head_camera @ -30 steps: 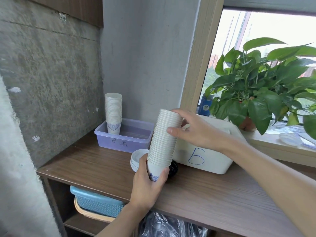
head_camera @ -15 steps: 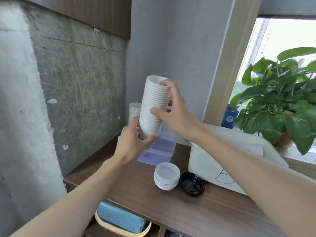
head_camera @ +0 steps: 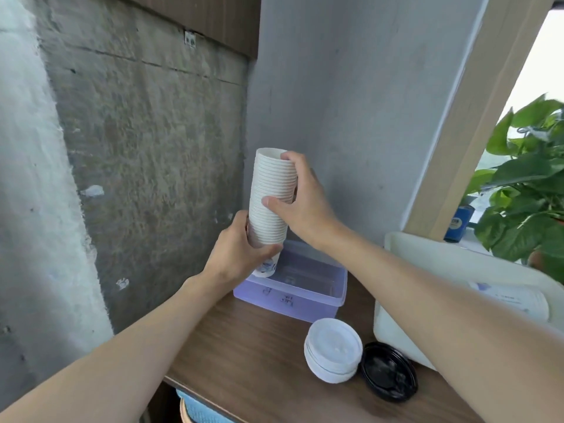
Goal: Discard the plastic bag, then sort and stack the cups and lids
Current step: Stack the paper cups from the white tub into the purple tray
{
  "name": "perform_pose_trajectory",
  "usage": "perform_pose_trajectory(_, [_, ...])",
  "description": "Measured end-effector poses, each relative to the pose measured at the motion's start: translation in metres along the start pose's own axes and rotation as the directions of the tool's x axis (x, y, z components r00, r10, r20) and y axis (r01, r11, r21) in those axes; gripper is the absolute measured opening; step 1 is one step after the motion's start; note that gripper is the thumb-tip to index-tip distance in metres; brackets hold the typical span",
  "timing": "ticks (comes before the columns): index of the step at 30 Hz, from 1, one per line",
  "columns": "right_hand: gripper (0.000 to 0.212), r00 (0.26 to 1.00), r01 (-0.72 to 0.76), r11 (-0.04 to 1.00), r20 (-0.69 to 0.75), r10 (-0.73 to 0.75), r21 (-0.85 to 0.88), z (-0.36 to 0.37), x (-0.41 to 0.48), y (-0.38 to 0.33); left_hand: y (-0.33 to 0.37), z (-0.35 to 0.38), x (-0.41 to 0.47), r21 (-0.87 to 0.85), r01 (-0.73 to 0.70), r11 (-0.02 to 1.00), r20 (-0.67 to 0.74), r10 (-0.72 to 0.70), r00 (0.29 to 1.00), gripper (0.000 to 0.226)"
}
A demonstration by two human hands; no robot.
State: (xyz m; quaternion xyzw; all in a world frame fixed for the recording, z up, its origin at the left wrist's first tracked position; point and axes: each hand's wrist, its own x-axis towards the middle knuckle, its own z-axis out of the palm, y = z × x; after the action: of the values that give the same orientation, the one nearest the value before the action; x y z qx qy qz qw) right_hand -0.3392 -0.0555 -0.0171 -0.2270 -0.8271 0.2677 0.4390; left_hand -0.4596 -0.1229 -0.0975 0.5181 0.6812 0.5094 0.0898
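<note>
I hold a tall stack of white paper cups (head_camera: pixel 271 203) upright with both hands. My left hand (head_camera: pixel 235 257) grips its lower part and my right hand (head_camera: pixel 305 206) wraps its upper half. The bottom cup, with a blue pattern, hangs at the left end of the translucent purple bin (head_camera: pixel 305 297); whether it touches the bin floor is unclear. The cup stack that stood in that bin earlier is hidden. A small pile of white lids (head_camera: pixel 332 349) and a black lid (head_camera: pixel 389 370) lie on the wooden shelf top (head_camera: pixel 244 346).
A white bin (head_camera: pixel 427 264) on the right holds a lying sleeve of cups (head_camera: pixel 512 300). A leafy potted plant (head_camera: pixel 525 190) and a blue can (head_camera: pixel 457 222) stand on the windowsill. Concrete walls close the left and back. A blue basket (head_camera: pixel 198 410) sits under the shelf.
Both hands carried the cup stack from the shelf's front, up and left, then lowered it over the purple bin's left end. My view turned left.
</note>
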Motion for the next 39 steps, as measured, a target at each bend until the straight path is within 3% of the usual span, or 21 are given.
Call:
perform_pose_trajectory(5, [0.069, 1.0, -0.006, 1.0, 0.03, 0.006, -0.008, 0.01, 0.002, 0.01, -0.01, 0.0, 0.006, 0.056, 0.043, 0.998, 0.042, -0.045, 0.998, 0.06])
perform_pose_trajectory(10, [0.065, 0.978, -0.11, 0.989, 0.166, 0.126, -0.1, 0.024, -0.014, 0.032, -0.02, 0.003, 0.005, 0.113, 0.088, 0.99, 0.036, -0.093, 0.995, 0.061])
perform_pose_trajectory(15, [0.07, 0.978, -0.108, 0.988, 0.169, 0.126, -0.108, 0.027, -0.021, 0.036, -0.021, 0.003, 0.002, 0.093, 0.086, 0.992, 0.022, -0.089, 0.996, 0.059])
perform_pose_trajectory(22, [0.075, 0.971, -0.122, 0.987, 0.194, 0.14, -0.102, 0.01, -0.026, 0.029, -0.016, 0.0, -0.007, 0.071, 0.045, 0.996, 0.016, -0.046, 0.999, 0.076])
perform_pose_trajectory(25, [0.073, 0.965, -0.161, 0.982, 0.192, 0.177, -0.095, -0.012, -0.038, 0.024, -0.008, -0.005, -0.018, 0.065, 0.019, 0.998, -0.075, -0.014, 0.997, 0.076])
perform_pose_trajectory(28, [0.068, 0.963, -0.187, 0.973, 0.17, 0.209, -0.137, -0.039, -0.056, 0.019, 0.009, -0.004, -0.036, 0.101, -0.022, 0.995, -0.19, 0.041, 0.981, 0.06])
perform_pose_trajectory(34, [0.05, 0.963, -0.246, 0.957, 0.071, 0.259, -0.157, -0.116, -0.099, 0.03, 0.075, 0.041, -0.061, 0.07, -0.243, 0.967, 0.041, 0.241, 0.97, 0.031])
perform_pose_trajectory(39, [0.034, 0.909, -0.406, 0.873, -0.02, 0.416, -0.27, -0.205, -0.135, 0.06, 0.131, 0.101, -0.063, 0.013, -0.369, 0.929, 0.194, 0.36, 0.913, 0.021])
